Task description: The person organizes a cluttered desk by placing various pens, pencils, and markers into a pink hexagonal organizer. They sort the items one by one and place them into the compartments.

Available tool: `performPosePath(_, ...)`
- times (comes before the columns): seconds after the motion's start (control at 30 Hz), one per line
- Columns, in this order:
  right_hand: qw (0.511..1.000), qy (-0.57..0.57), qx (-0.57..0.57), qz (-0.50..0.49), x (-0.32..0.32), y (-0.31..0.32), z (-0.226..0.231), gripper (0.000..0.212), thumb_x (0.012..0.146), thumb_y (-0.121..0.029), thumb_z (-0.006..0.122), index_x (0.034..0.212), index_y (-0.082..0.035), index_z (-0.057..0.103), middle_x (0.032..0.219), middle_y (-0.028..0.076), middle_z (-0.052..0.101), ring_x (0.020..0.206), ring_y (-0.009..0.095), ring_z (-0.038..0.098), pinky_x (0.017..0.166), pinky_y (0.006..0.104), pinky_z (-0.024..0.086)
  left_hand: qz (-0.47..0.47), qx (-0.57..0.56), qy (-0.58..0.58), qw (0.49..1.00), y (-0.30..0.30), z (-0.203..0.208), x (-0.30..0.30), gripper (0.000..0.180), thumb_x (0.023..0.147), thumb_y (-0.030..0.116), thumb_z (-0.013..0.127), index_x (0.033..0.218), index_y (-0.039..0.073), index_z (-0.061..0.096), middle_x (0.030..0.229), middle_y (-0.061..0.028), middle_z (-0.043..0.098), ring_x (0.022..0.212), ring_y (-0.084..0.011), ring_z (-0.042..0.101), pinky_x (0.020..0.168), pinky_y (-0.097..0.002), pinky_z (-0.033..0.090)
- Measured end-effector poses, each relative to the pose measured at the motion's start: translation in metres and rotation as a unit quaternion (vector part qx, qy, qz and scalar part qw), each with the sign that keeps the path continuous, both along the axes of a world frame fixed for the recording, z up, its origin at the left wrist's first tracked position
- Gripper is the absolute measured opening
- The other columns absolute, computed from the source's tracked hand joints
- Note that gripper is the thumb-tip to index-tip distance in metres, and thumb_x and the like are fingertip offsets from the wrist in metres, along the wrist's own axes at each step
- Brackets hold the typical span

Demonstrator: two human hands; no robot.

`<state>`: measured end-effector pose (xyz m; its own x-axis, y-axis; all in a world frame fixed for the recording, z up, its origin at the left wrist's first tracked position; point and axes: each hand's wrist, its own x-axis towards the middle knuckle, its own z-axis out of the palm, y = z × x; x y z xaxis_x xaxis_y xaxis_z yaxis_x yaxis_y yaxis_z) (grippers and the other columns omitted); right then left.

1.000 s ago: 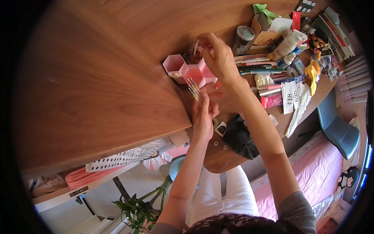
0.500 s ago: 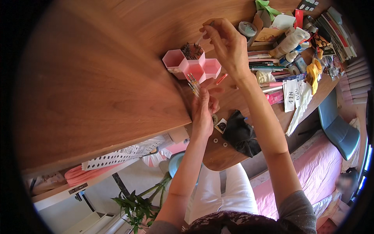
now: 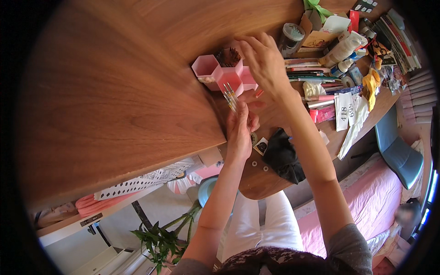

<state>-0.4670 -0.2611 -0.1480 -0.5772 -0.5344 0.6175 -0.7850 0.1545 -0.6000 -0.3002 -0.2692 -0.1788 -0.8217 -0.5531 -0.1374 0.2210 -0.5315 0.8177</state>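
Note:
My left hand (image 3: 239,130) is closed round a bundle of slim pen-like sticks (image 3: 230,97), their thin tips pointing up and away from me. Just beyond the tips stands a pink holder (image 3: 206,68) of joined hexagonal cells. Its rear cell holds many dark, thin, bristly pieces (image 3: 228,57); small pale pieces show low at its left side. My right hand (image 3: 266,68) hovers over the holder's right side with fingers stretched out and apart, covering part of it. No stick shows in those fingers. An orange-red stick (image 3: 259,93) lies beneath my right wrist.
A lidded clear jar (image 3: 292,36), an open carton (image 3: 321,32), bottles (image 3: 341,48) and pens crowd the right side. A black cloth item (image 3: 280,156) lies near the table's front edge beside small white rings (image 3: 254,163). A wooden panel (image 3: 114,105) spans the left.
My right hand has come down and its fingers have opened; the thin clear stick pinched there no longer shows. My left hand has barely moved.

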Motion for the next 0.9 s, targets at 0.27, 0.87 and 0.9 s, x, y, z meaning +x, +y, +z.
performPosePath(0.27,0.942,-0.25,0.156,0.16,0.04,0.068,0.035,0.021,0.089,-0.017,0.069,0.102,-0.002,0.073,0.089,0.015,0.071,0.068,0.022,0.068,0.067,0.033,0.052,-0.059,-0.001,0.026,0.998,-0.004,-0.007,0.003,0.03,0.104,0.037,0.055,0.117,0.01,0.059,0.096,0.0001,0.066,0.056,-0.0021,0.031,0.051,-0.0209,0.023)
performPosePath(0.87,0.983,-0.062,-0.166,0.04,0.006,-0.013,0.025,0.018,0.096,-0.008,0.062,0.114,-0.005,0.063,0.087,0.017,0.07,0.076,0.033,0.07,0.066,0.038,0.054,-0.028,-0.043,-0.002,0.999,-0.004,-0.002,0.001,0.048,0.107,0.044,0.044,0.134,0.006,0.053,0.119,-0.0112,0.068,0.061,-0.0033,0.04,0.053,-0.0192,0.028)
performPosePath(0.9,0.987,-0.046,-0.151,0.04,-0.001,-0.017,0.017,0.018,0.096,-0.009,0.061,0.114,-0.005,0.063,0.084,0.017,0.069,0.074,0.035,0.068,0.065,0.0394,0.054,-0.028,-0.039,0.001,0.999,-0.002,-0.002,-0.001,0.047,0.107,0.044,0.044,0.134,0.006,0.053,0.119,-0.0112,0.068,0.061,-0.0034,0.04,0.054,-0.0191,0.028)
